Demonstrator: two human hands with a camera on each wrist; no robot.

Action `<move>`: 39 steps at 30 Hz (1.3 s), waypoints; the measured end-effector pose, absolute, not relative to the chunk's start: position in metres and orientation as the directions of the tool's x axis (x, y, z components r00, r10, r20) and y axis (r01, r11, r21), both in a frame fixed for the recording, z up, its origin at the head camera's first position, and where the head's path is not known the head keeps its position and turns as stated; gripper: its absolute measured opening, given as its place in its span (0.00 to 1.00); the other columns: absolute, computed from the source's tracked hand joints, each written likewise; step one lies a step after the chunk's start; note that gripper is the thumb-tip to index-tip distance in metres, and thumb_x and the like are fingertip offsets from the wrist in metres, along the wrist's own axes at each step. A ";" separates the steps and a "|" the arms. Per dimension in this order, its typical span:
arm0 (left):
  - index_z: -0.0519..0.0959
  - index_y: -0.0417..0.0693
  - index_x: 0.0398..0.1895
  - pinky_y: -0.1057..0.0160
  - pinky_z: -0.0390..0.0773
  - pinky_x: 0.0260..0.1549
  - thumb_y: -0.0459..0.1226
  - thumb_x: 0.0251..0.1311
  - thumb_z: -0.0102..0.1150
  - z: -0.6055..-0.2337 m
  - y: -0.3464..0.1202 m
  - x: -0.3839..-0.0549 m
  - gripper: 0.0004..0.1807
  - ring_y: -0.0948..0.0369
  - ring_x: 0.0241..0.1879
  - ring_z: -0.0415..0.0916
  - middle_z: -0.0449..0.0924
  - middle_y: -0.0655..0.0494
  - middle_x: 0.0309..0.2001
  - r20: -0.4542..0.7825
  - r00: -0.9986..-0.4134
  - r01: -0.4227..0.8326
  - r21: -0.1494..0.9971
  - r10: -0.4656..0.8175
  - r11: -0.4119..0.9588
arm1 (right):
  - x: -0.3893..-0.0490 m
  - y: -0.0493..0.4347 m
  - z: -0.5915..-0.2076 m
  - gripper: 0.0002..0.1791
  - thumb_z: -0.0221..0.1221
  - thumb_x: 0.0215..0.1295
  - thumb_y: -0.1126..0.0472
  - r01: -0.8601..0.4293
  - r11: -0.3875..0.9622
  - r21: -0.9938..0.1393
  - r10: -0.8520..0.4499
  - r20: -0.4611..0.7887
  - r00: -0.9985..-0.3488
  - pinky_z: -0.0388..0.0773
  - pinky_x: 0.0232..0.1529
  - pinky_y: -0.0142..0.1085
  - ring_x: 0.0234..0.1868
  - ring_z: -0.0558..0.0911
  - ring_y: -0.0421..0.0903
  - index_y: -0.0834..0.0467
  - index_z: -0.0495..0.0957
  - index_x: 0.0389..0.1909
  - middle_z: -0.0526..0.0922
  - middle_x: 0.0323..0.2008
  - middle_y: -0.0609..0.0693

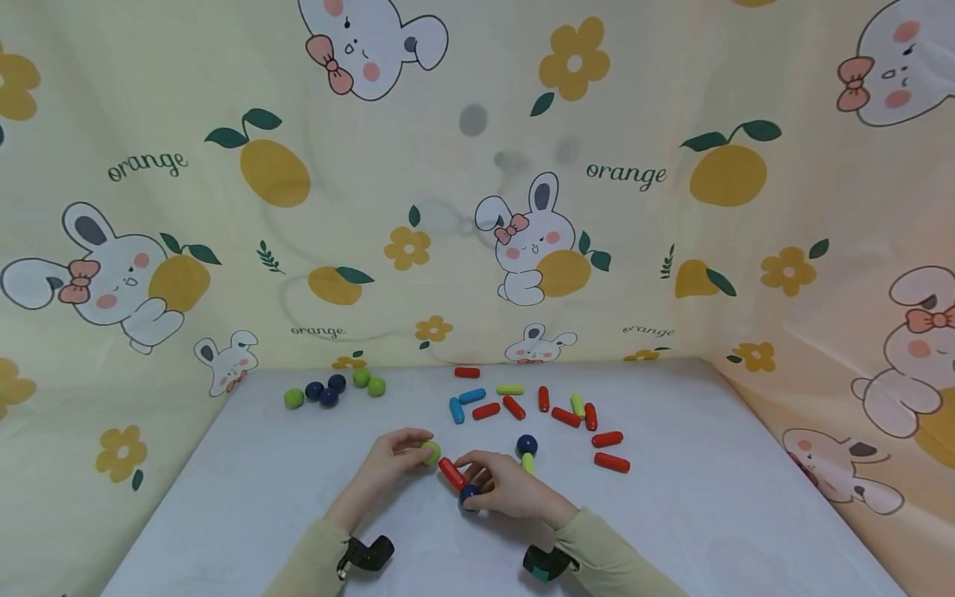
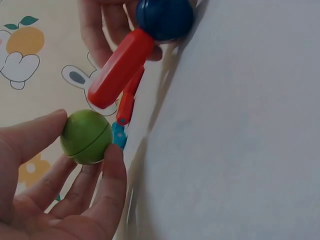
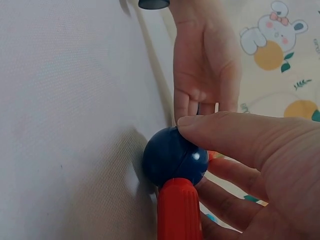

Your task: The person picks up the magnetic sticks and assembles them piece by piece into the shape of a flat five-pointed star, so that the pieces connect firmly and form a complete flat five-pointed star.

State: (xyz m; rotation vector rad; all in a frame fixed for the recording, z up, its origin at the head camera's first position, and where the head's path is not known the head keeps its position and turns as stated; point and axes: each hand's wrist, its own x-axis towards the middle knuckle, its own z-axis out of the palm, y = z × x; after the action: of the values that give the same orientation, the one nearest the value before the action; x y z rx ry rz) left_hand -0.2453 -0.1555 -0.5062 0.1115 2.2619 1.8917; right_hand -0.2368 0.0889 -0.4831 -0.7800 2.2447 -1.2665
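Note:
My left hand (image 1: 398,454) pinches a light green ball (image 2: 86,136) between thumb and fingertips. A dark blue ball (image 3: 176,156) is held between the thumb and fingers of my right hand (image 1: 511,487). One end of a red stick (image 2: 121,70) meets this blue ball; its other end points at the green ball, with a small gap between them in the head view. In the right wrist view, a ribbed red stick (image 3: 179,210) runs from the ball to the bottom edge. Beyond the right hand lies another dark blue ball (image 1: 526,445) touching a yellow-green stick (image 1: 528,463).
At the back left of the white table (image 1: 246,497) are several green balls (image 1: 294,399) and dark blue balls (image 1: 328,398). Red sticks (image 1: 612,463), two blue sticks (image 1: 457,410) and yellow-green sticks (image 1: 511,390) lie scattered at the back middle and right. A printed curtain (image 1: 448,166) hangs behind.

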 end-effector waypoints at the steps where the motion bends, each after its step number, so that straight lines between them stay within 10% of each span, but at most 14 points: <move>1: 0.74 0.37 0.57 0.59 0.79 0.45 0.44 0.60 0.63 -0.506 -0.154 -0.244 0.26 0.57 0.43 0.79 0.79 0.48 0.49 -0.094 -0.979 -0.062 0.983 0.181 0.175 | -0.237 0.089 -0.483 0.25 0.65 0.59 0.65 -0.256 0.419 -0.871 -0.664 -0.102 -0.740 0.79 0.40 0.32 0.41 0.78 0.45 0.53 0.72 0.58 0.78 0.43 0.47; 15: 0.75 0.38 0.56 0.56 0.78 0.47 0.39 0.56 0.68 -0.507 -0.140 -0.235 0.26 0.52 0.49 0.77 0.79 0.47 0.50 -0.084 -0.993 -0.063 0.974 0.088 0.216 | -0.243 0.096 -0.479 0.25 0.64 0.61 0.64 -0.278 0.401 -0.873 -0.678 -0.079 -0.731 0.79 0.44 0.34 0.43 0.79 0.45 0.57 0.71 0.59 0.79 0.44 0.49; 32: 0.77 0.37 0.53 0.63 0.82 0.30 0.36 0.54 0.69 -0.512 -0.117 -0.229 0.23 0.58 0.31 0.80 0.77 0.46 0.46 -0.058 -0.992 -0.090 0.947 -0.110 0.308 | -0.276 0.154 -0.470 0.20 0.63 0.60 0.68 -0.244 0.597 -0.764 -0.391 -0.011 -0.920 0.78 0.48 0.45 0.46 0.76 0.51 0.60 0.76 0.54 0.80 0.44 0.54; 39: 0.77 0.40 0.51 0.50 0.76 0.48 0.45 0.44 0.76 -0.507 -0.102 -0.228 0.31 0.53 0.46 0.72 0.77 0.48 0.47 -0.010 -0.986 -0.093 0.860 -0.166 0.502 | -0.279 0.162 -0.477 0.17 0.62 0.59 0.71 -0.247 0.591 -0.768 -0.388 -0.003 -0.922 0.79 0.44 0.42 0.42 0.77 0.49 0.60 0.78 0.51 0.80 0.43 0.53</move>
State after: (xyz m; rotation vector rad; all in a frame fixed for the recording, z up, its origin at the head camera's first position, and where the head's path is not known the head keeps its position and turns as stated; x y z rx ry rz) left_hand -0.2284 -0.1018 -0.5072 -0.2406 2.7858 1.5868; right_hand -0.2791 0.1617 -0.4771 -0.5332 2.6471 -1.2391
